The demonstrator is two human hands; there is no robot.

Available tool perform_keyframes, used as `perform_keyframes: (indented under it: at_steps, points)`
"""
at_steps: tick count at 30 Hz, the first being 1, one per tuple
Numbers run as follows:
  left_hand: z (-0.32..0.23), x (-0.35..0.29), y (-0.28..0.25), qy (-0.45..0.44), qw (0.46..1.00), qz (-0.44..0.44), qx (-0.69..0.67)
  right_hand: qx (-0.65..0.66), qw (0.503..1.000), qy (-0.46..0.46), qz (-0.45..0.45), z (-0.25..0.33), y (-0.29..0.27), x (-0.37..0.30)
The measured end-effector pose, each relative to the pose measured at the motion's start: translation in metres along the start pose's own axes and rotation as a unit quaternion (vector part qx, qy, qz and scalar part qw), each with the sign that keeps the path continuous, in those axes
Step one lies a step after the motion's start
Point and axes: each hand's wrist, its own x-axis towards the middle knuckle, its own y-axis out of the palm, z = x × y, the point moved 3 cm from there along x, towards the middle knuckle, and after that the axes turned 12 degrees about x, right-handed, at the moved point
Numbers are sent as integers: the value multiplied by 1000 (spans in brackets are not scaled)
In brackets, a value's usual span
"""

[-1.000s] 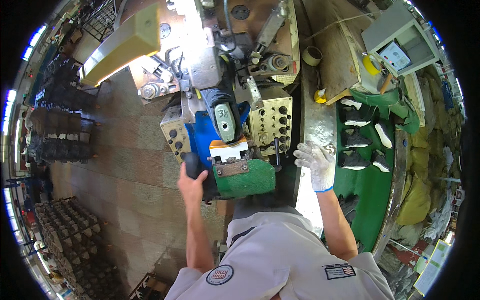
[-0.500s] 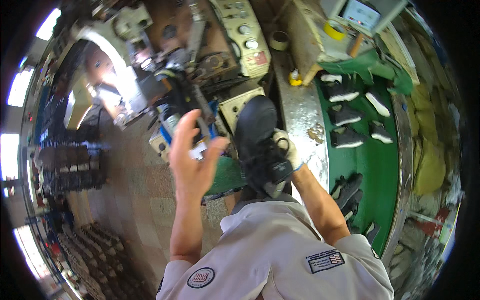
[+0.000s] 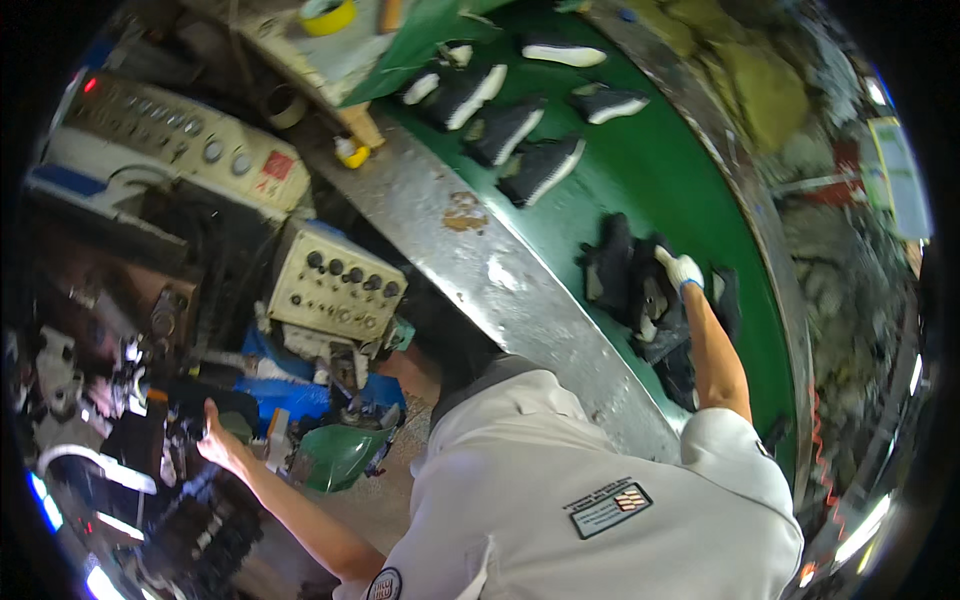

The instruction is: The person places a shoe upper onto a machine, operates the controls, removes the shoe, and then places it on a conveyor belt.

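Observation:
My right hand [image 3: 682,270], in a white glove, is over the green belt among a cluster of black shoes. It grips a black shoe [image 3: 652,300], though its fingers are partly hidden. Another black shoe [image 3: 608,265] lies just left of it. My left arm reaches to the far left, where my bare left hand [image 3: 222,447] is at a machine [image 3: 130,400] with metal parts. Its thumb points up beside a dark piece. The other fingers are hidden and blurred, so whether it holds anything cannot be made out.
Black shoes with white soles [image 3: 545,170] lie farther up the green belt [image 3: 640,165]. A metal ledge [image 3: 480,265] edges it. Left of the ledge are a control box [image 3: 340,280] with knobs and a long panel [image 3: 180,135]. Yellow tape [image 3: 327,15] sits on a stand.
My view has turned right. My right hand has gone from in front of my body, with a black shoe, to the belt. My left hand, open before, has moved out to the machine.

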Motion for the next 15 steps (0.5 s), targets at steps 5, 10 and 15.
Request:
perform_keyframes:
  at_steps: [5, 10, 15]
  points:
    - [33, 29, -27, 38, 996, 38, -78, 108, 956, -270, -39, 109, 117, 73]
    - [61, -7, -57, 44, 998, 53, 10, 338, 899, 148, 235, 222, 263, 65]
    - [93, -28, -57, -91, 947, 299, 79, 575, 783, 178, 160, 243, 323, 77]
